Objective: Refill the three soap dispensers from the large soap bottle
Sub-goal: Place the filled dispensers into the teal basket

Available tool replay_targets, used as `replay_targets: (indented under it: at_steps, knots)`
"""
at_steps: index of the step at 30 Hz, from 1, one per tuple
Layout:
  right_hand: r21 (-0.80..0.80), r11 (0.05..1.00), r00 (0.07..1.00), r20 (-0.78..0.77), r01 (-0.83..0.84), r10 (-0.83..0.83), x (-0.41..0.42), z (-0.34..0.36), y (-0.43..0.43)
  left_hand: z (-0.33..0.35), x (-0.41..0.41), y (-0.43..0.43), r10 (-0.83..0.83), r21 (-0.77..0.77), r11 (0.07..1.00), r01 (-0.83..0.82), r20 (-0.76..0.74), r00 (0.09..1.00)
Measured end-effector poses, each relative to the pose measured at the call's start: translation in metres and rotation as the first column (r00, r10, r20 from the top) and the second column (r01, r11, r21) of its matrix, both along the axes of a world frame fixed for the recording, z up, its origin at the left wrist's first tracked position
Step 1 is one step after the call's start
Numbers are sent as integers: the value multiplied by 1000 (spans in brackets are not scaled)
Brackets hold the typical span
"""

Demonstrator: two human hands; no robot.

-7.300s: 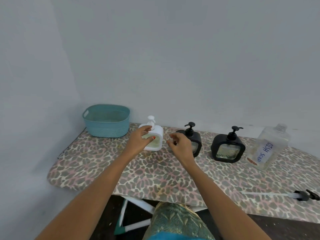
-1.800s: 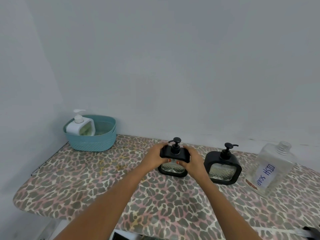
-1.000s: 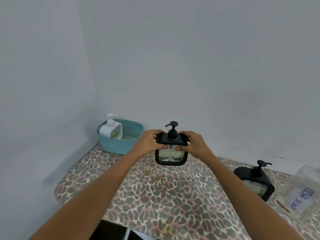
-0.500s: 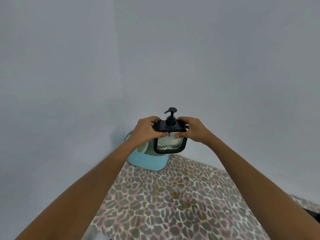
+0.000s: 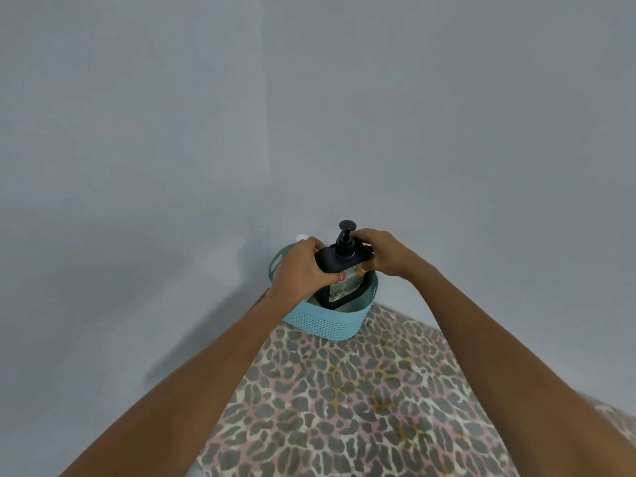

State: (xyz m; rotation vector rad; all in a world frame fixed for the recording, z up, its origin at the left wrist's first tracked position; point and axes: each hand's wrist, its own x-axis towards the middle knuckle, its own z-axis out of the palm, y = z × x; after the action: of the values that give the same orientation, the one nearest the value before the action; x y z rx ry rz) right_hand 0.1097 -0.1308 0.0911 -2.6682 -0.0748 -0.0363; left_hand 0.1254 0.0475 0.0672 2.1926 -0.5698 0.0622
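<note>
A black soap dispenser [image 5: 344, 261] with a pump top and a clear patterned window is tilted, its lower corner down inside the teal basket [image 5: 323, 320]. My left hand [image 5: 299, 270] grips its left shoulder and my right hand [image 5: 382, 253] grips its right shoulder. A small white tip of the white dispenser [image 5: 302, 237] shows just behind my left hand; the remainder is hidden. The large soap bottle and the other black dispenser are out of view.
The basket stands at the far end of the leopard-print board [image 5: 344, 401], in the corner where two grey walls [image 5: 241, 132] meet. The board's left edge drops away below my left forearm.
Both hands carried the black dispenser left from the board's middle, and now lower it into the teal basket. The view has swung left, so the bottle and second black dispenser left the frame.
</note>
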Motion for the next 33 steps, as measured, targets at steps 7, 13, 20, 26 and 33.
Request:
replay_targets:
  at_steps: [7, 13, 20, 26, 33]
  knots:
    - [-115, 993, 1000, -9, -3, 1, 10, -32, 13, -37, -2, -5, 90, 112, 988, -103, 114, 989]
    - [-224, 972, 998, 1, 66, -67, 19, -47, 27, -54, -2, -7, 184, 133, 971, -200, 123, 975]
    - [-256, 964, 997, 18, 74, -72, 29, -64, 32, -61, -4, -10, 232, 145, 957, -251, 137, 963]
    - [-259, 961, 995, 57, 100, -88, 34, -69, 31, -64, -4, -9, 244, 127, 956, -265, 160, 956]
    - [-146, 985, 994, 69, 94, -85, 33, -71, 35, -65, -2, -5, 218, 137, 962, -234, 125, 968]
